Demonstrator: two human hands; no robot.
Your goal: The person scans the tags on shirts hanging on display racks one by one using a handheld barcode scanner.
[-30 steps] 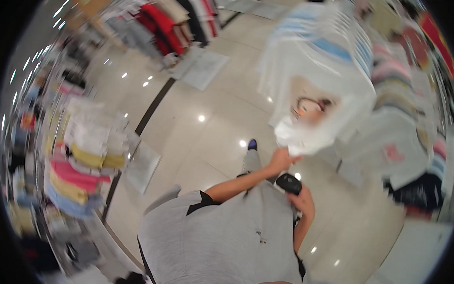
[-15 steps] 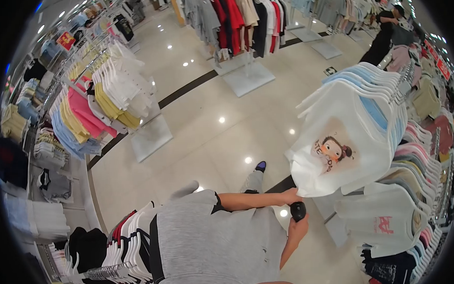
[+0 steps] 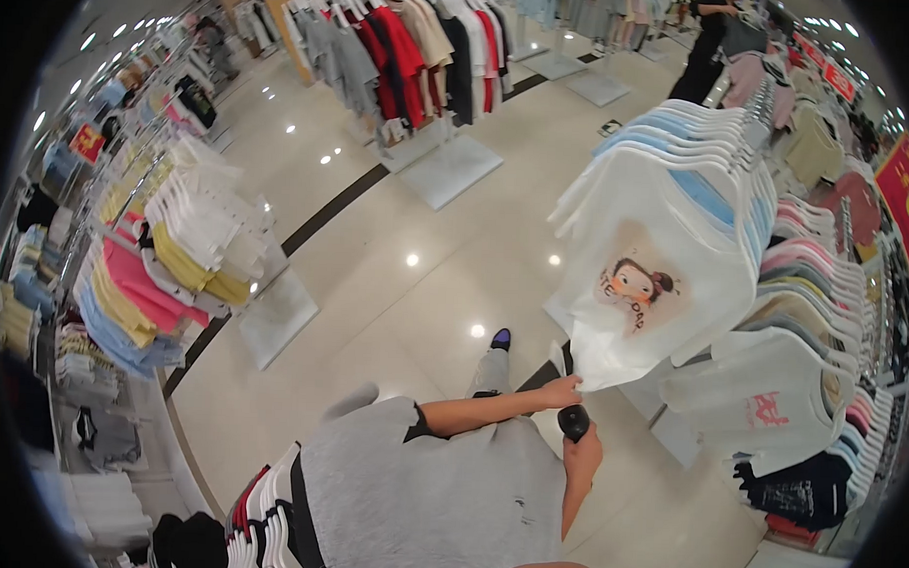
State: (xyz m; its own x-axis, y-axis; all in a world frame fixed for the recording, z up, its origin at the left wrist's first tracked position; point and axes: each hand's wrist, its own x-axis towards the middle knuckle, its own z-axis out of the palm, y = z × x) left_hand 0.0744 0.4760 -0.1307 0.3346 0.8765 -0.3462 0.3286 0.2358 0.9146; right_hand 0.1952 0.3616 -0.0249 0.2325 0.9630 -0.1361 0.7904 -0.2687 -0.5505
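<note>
Mostly wht top (image 3: 666, 241), tan cartoon print (image 3: 638, 280), hem in L hand (image 3: 563, 391)

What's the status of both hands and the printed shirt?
Left hand pinching printed white shirt at hem. Right hand gripping black handheld device. Shirt hanging, hem drawn out; nothing visibly blocking it.

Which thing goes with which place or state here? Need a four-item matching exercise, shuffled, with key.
1. Left hand
2. Right hand
3. Dark shoe
4. White shirt with pink print

A. Wrapped around the black handheld device
B. Hanging, seen just above a dark garment with pale lettering
C. Holding the lower edge of the white shirt with a face print
D. On the shiny floor

Pairs: 1-C, 2-A, 3-D, 4-B
</note>
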